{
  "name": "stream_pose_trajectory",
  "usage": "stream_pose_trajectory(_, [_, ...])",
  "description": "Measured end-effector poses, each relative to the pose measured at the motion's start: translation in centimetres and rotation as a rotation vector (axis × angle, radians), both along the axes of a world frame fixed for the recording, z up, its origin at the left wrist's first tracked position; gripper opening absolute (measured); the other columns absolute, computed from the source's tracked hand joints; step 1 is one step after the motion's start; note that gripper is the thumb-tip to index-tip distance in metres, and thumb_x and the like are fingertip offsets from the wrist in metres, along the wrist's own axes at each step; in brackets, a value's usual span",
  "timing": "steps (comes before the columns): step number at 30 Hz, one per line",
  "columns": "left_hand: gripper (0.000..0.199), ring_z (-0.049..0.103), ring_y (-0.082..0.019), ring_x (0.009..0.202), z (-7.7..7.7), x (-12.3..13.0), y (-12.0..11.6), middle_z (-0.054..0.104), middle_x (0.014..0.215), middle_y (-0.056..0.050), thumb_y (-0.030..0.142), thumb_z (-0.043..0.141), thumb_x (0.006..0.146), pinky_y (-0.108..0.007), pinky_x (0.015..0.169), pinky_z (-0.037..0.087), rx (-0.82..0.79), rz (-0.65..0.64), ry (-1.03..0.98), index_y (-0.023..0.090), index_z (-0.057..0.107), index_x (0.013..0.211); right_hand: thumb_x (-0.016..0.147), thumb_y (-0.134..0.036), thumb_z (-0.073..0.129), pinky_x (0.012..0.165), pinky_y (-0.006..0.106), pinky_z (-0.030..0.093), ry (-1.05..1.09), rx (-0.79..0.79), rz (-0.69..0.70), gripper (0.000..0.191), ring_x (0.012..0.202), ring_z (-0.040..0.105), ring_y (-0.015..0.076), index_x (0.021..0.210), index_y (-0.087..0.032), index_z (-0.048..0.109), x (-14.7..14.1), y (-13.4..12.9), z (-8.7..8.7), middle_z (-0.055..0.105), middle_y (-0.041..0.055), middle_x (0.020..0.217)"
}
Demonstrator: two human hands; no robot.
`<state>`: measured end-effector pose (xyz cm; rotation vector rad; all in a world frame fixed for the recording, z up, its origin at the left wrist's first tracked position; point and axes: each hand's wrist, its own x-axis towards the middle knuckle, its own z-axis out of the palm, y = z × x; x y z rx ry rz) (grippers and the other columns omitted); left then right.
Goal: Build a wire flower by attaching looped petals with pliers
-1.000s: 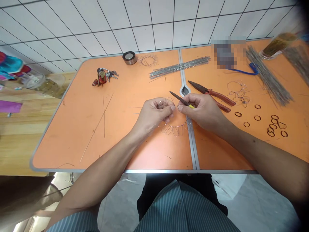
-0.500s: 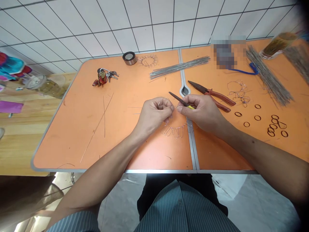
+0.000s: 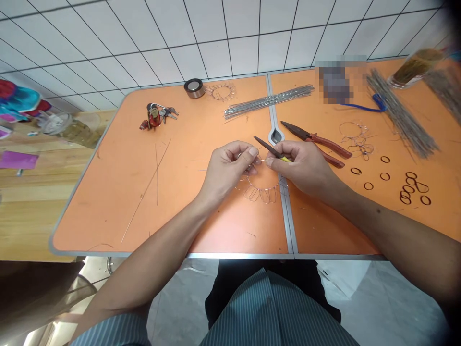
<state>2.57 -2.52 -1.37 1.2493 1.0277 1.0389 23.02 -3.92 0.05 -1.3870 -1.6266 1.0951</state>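
A thin wire ring with looped petals [image 3: 265, 195] hangs between my hands over the table's middle seam. My left hand [image 3: 230, 166] pinches its upper left side between thumb and fingers. In my right hand [image 3: 302, 166] is a dark-tipped tool with a yellow handle [image 3: 270, 146], its tip pointing up and left. My right thumb and fingertip also sit at the ring's upper right edge; how firmly they hold the wire is hard to see. Red-handled pliers [image 3: 317, 143] lie just beyond my right hand.
The orange folding table [image 3: 108, 192] carries straight wires [image 3: 268, 102] in a bundle, more wires [image 3: 403, 115] at right, a tape roll [image 3: 194, 88], keys [image 3: 160, 114], a finished-looking wire ring [image 3: 221, 92], small dark rings [image 3: 408, 188] and a glass of drink [image 3: 414, 69]. A tiled wall borders the back.
My left thumb has moved up along the wire ring, and more of the ring shows between my hands. My right hand still holds the tool in nearly the same place.
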Motion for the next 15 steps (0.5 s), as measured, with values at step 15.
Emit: stream_pose_trajectory(15, [0.034, 0.07, -0.011, 0.066, -0.37, -0.18, 0.71, 0.08, 0.09, -0.004, 0.048, 0.093, 0.086, -0.024, 0.066, 0.061, -0.174, -0.054, -0.163, 0.019, 0.075, 0.083, 0.089, -0.03, 0.077, 0.063, 0.036, 0.03, 0.018, -0.036, 0.037, 0.014, 0.068, 0.043, 0.0163, 0.079, -0.024, 0.071, 0.19, 0.19, -0.36, 0.056, -0.0009, 0.072])
